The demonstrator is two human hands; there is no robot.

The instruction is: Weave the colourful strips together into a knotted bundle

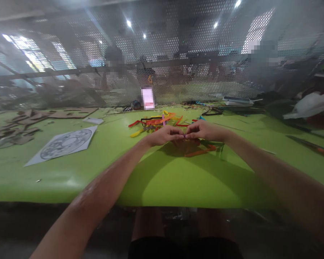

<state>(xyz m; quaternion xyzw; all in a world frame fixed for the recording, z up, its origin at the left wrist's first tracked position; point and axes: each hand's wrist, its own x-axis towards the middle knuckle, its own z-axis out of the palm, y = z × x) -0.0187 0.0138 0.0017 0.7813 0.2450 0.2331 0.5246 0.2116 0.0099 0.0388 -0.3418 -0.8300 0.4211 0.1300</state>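
The left hand (168, 135) and right hand (200, 130) meet over the green table (164, 183), each pinching a small strip (184, 136), mostly hidden, between thumb and fingers. From that strip, a loose pile of coloured strips (152, 122) lies near at ten o'clock and an orange strip (200, 152) near at four. Well apart are a sheet of paper (67, 144) at nine o'clock and a shallow tray (238, 102) at two.
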